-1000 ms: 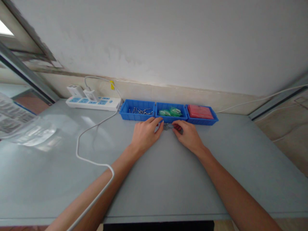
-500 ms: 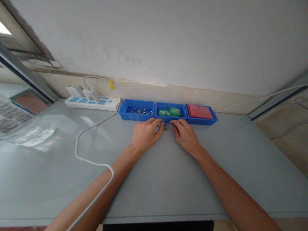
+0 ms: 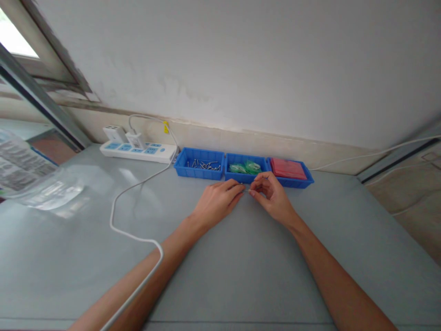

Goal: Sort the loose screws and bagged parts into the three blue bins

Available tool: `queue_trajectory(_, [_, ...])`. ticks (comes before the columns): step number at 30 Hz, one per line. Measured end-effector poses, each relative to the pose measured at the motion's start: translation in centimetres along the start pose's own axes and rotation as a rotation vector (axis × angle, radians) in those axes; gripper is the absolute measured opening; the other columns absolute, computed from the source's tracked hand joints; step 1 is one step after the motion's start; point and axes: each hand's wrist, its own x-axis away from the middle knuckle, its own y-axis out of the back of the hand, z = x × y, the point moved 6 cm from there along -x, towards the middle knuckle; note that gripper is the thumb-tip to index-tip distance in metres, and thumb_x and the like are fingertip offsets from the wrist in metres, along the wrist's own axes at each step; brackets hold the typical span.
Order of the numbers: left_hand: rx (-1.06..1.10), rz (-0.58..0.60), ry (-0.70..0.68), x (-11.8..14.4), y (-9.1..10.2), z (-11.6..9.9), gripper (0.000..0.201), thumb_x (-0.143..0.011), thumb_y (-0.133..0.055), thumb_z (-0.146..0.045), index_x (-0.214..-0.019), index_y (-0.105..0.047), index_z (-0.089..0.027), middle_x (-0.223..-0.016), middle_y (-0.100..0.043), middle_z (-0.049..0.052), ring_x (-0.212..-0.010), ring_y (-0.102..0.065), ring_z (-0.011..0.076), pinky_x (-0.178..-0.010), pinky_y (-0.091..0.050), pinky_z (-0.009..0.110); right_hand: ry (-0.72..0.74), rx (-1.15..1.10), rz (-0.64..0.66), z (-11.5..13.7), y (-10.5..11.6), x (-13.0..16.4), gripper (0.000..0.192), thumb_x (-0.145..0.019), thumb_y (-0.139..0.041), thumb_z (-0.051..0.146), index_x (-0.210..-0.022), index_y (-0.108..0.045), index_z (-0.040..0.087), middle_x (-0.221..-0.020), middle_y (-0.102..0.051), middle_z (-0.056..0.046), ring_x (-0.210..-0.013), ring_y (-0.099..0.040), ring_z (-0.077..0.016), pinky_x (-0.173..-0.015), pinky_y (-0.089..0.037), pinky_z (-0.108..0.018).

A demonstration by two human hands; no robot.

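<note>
My left hand (image 3: 220, 198) rests on the grey table with its fingers closed together; a small metallic glint shows at their tips. Opposite it, my right hand (image 3: 272, 196) is curled in a pinch, thumb and forefinger almost meeting the left fingertips. A thin, pale sliver lies between the two hands, too small to name. Just beyond them is a blue bin (image 3: 245, 179) with green-and-clear plastic packets (image 3: 245, 167). To its left, another blue bin (image 3: 199, 173) has loose metal screws (image 3: 206, 165) in it. Red flat packets (image 3: 288, 168) fill the right blue bin (image 3: 298, 184).
A white power strip (image 3: 139, 151) with plugged-in adapters stands at the back left. Its white cable (image 3: 128, 232) loops over the table and across my left forearm. A clear plastic container (image 3: 37, 184) is at the far left. The wall (image 3: 241, 69) rises behind the bins.
The small pile of metal pieces between my hands no longer shows there. My right hand has turned, lifting its fingers into a pinch, and my left hand has moved slightly right. The view has shifted a little.
</note>
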Motion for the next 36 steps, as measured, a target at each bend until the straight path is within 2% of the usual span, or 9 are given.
queue_trajectory(5, [-0.035, -0.056, 0.031, -0.2, 0.7, 1.2, 0.027, -0.106, -0.048, -0.03, -0.109, -0.073, -0.021, -0.104, -0.075, 0.005, -0.087, -0.072, 0.0168, -0.079, -0.054, 0.027, 0.035, 0.042, -0.04, 0.4, 0.5, -0.1, 0.031, -0.089, -0.071, 0.035, -0.111, -0.051, 0.026, -0.09, -0.069, -0.002, -0.087, -0.069, -0.0195, -0.079, -0.056, -0.034])
queue_trajectory(7, [-0.067, -0.144, 0.115, -0.2, 1.7, 2.7, 0.027, -0.105, -0.05, -0.032, -0.108, -0.075, -0.022, -0.105, -0.075, 0.005, -0.086, -0.071, 0.0164, -0.076, -0.053, 0.026, 0.05, 0.149, -0.114, 0.6, 1.3, -0.2, 0.025, -0.09, -0.07, 0.034, -0.109, -0.057, 0.025, -0.092, -0.071, -0.004, -0.087, -0.07, -0.0207, -0.078, -0.056, -0.035])
queue_trajectory(10, [-0.131, -0.272, 0.315, 0.3, 3.3, 5.3, 0.027, -0.103, -0.053, -0.035, -0.108, -0.076, -0.021, -0.106, -0.075, 0.006, -0.082, -0.07, 0.0168, -0.073, -0.051, 0.026, 0.083, 0.347, -0.202, 1.2, 2.6, -0.1, 0.014, -0.091, -0.065, 0.032, -0.102, -0.063, 0.023, -0.091, -0.073, -0.006, -0.081, -0.07, -0.0212, -0.075, -0.057, -0.035])
queue_trajectory(12, [-0.159, -0.302, 0.416, 0.6, 3.9, 6.6, 0.028, -0.102, -0.053, -0.036, -0.109, -0.077, -0.021, -0.105, -0.076, 0.006, -0.08, -0.069, 0.0176, -0.07, -0.05, 0.027, 0.107, 0.473, -0.192, 1.5, 3.0, -0.1, 0.008, -0.092, -0.062, 0.028, -0.098, -0.065, 0.023, -0.09, -0.074, -0.006, -0.077, -0.069, -0.0209, -0.073, -0.056, -0.035])
queue_trajectory(15, [-0.173, -0.3, 0.488, 1.0, 4.2, 7.5, 0.03, -0.102, -0.053, -0.037, -0.11, -0.077, -0.02, -0.105, -0.075, 0.007, -0.078, -0.069, 0.0182, -0.069, -0.049, 0.028, 0.134, 0.646, -0.129, 1.4, 3.0, 0.0, 0.006, -0.09, -0.062, 0.022, -0.094, -0.067, 0.022, -0.088, -0.073, -0.005, -0.077, -0.068, -0.0214, -0.076, -0.055, -0.036])
queue_trajectory(19, [-0.177, -0.278, 0.478, 0.8, 3.8, 6.8, 0.03, -0.102, -0.052, -0.035, -0.115, -0.075, -0.021, -0.108, -0.073, 0.007, -0.078, -0.068, 0.0176, -0.067, -0.048, 0.028, 0.104, 0.818, -0.062, 0.3, 2.8, 0.2, 0.006, -0.09, -0.065, 0.024, -0.094, -0.069, 0.021, -0.089, -0.072, -0.006, -0.084, -0.068, -0.0239, -0.08, -0.054, -0.038])
queue_trajectory(24, [-0.144, -0.178, 0.319, 0.1, 2.1, 4.0, 0.028, -0.103, -0.05, -0.032, -0.113, -0.074, -0.022, -0.109, -0.073, 0.006, -0.073, -0.066, 0.0149, -0.065, -0.048, 0.027, 0.058, 0.916, 0.023, -1.0, 2.1, 0.3, 0.007, -0.092, -0.066, 0.025, -0.092, -0.07, 0.02, -0.093, -0.069, -0.007, -0.086, -0.066, -0.0233, -0.08, -0.053, -0.036])
queue_trajectory(29, [-0.1, -0.081, 0.147, -0.3, 0.8, 1.6, 0.026, -0.102, -0.05, -0.029, -0.11, -0.074, -0.023, -0.108, -0.074, 0.004, -0.069, -0.066, 0.0132, -0.062, -0.048, 0.026, 0.032, 0.955, 0.045, -1.5, 1.9, 0.2, 0.009, -0.095, -0.06, 0.018, -0.091, -0.067, 0.02, -0.093, -0.065, -0.008, -0.09, -0.064, -0.0248, -0.081, -0.051, -0.036])
queue_trajectory(36, [-0.08, -0.01, 0.122, -0.2, 0.2, 1.2, 0.03, -0.102, -0.048, -0.03, -0.116, -0.072, -0.021, -0.112, -0.074, 0.006, -0.068, -0.066, 0.0136, -0.064, -0.05, 0.027, 0.075, 0.815, 0.009, -0.5, 2.0, 0.2, 0.011, -0.098, -0.053, 0.019, -0.093, -0.062, 0.021, -0.091, -0.07, -0.007, -0.082, -0.065, -0.0226, -0.078, -0.051, -0.035])
